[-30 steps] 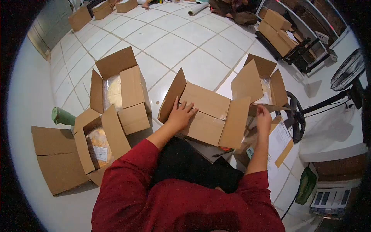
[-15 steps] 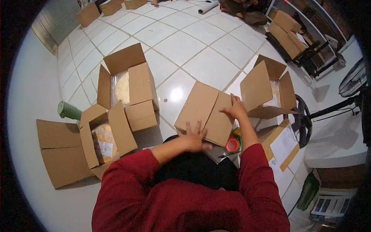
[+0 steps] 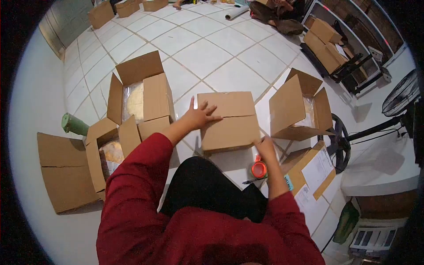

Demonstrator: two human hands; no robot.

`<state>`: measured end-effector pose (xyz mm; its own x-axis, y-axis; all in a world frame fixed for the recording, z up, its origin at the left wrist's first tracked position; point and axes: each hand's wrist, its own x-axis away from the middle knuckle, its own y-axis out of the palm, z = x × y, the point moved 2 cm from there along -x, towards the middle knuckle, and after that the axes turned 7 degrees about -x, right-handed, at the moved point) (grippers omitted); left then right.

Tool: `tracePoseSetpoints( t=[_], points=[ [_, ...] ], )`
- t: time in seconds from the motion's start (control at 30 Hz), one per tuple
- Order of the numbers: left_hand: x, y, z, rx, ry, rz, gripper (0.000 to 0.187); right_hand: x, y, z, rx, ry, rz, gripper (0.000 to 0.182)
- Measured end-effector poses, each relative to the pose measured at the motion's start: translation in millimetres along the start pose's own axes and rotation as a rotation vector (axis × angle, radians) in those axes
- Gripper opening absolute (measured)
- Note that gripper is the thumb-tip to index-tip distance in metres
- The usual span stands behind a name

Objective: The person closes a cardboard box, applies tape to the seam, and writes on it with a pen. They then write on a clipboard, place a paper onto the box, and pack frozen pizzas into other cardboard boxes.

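A closed cardboard box [image 3: 229, 128] sits on the tiled floor in front of my crossed legs, its top flaps meeting at a seam. My left hand [image 3: 201, 116] rests on the box's upper left part with its fingers spread. At the lower right corner of the box is my right hand [image 3: 265, 148], blurred, its fingers bent against the edge; whether they pinch the cardboard is unclear. Just below that corner stands a red-orange tape roll [image 3: 259, 169], beside a dark pen-like object [image 3: 253, 181].
Open boxes holding plastic-wrapped contents stand left [image 3: 154, 97], lower left [image 3: 90, 168] and right [image 3: 287, 106]. Papers [image 3: 317, 170] and a fan [image 3: 402, 95] are at the right. Another person [image 3: 278, 15] sits at the back.
The closed box has turned so its seam runs roughly crosswise. My left hand has moved up onto its left side, and my right hand has come down to its lower right corner.
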<state>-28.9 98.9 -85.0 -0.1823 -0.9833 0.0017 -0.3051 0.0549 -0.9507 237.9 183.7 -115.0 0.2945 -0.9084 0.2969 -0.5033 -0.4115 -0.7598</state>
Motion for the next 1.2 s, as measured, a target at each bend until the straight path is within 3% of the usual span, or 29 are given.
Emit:
tracePoseSetpoints(
  t=[0.03, 0.07, 0.13, 0.17, 0.23, 0.27, 0.33, 0.37, 0.43, 0.57, 0.67, 0.73, 0.8, 0.83, 0.87, 0.97, 1.07, 1.2],
  points=[
    [-6.3, -3.9, -7.3, 0.173, 0.004, -0.121, 0.044, 13.9, 13.3, 6.2, -0.080, -0.042, 0.010, 0.048],
    [-10.7, -4.4, -10.1, 0.344, 0.012, -0.243, 0.041, 28.8, 15.3, 2.0, -0.139, -0.024, -0.117, 0.040],
    [-14.5, -1.9, 2.8, 0.272, 0.068, -0.162, 0.038, 53.1, 20.9, 1.3, -0.634, 0.263, -0.397, 0.033],
    [-14.8, -1.3, 14.9, 0.270, 0.017, -0.060, 0.041, 53.5, 27.2, 18.5, -0.642, 0.270, -0.396, 0.033],
    [-11.8, -9.3, 34.7, 0.249, -0.035, 0.062, 0.044, 46.2, 22.4, 44.3, -0.310, -0.121, 0.022, 0.026],
    [-10.1, -7.9, 40.4, 0.253, -0.033, 0.060, 0.044, 43.7, 16.2, 53.4, -0.192, 0.080, 0.068, 0.035],
    [-9.6, -0.8, 47.3, 0.269, -0.092, 0.125, 0.045, 42.3, 22.8, 85.0, 0.056, 0.195, 0.260, 0.041],
    [-8.0, 4.5, 49.7, 0.274, -0.096, 0.128, 0.045, 38.0, 28.0, 97.4, 0.063, 0.193, 0.261, 0.041],
    [-3.2, 11.4, 52.1, 0.270, -0.081, 0.202, 0.046, 30.9, 39.3, 116.5, 0.121, 0.344, -0.013, 0.048],
    [-0.8, 17.4, 47.1, 0.324, -0.074, 0.189, 0.045, 23.1, 46.5, 127.5, 0.068, 0.322, 0.074, 0.047],
    [6.1, 20.0, 32.8, 0.306, -0.197, 0.114, 0.042, 16.1, 46.2, 129.0, 0.066, 0.299, 0.062, 0.050],
    [17.8, 5.8, 15.4, 0.358, -0.578, -0.033, 0.040, 11.9, 41.4, 119.1, -0.057, 0.339, 0.100, 0.053],
    [22.8, 5.0, 12.8, 0.298, -0.660, -0.008, 0.036, -2.0, 38.0, 124.2, -0.316, 0.375, 0.105, 0.059],
    [21.5, 8.7, 10.9, 0.569, -0.649, 0.015, 0.035, -3.5, 28.0, 105.7, -0.594, 0.142, 0.055, 0.051],
    [21.1, 11.9, 10.3, 0.839, -0.633, 0.041, 0.033, -3.4, 19.8, 90.0, -1.000, 0.089, 0.108, 0.046],
    [20.1, 16.7, 10.7, 0.665, -0.521, 0.137, 0.030, 2.9, -28.8, 26.3, -1.311, -0.152, 0.155, 0.056],
    [17.6, 10.5, 11.8, 0.688, -0.441, 0.126, 0.028, -9.1, -44.3, -0.8, -1.213, -0.313, 0.083, 0.059],
    [8.0, 20.4, 20.5, 0.777, -0.328, 0.191, 0.025, 3.4, -43.9, -63.3, -0.999, -0.531, 0.166, 0.059]
  ],
)
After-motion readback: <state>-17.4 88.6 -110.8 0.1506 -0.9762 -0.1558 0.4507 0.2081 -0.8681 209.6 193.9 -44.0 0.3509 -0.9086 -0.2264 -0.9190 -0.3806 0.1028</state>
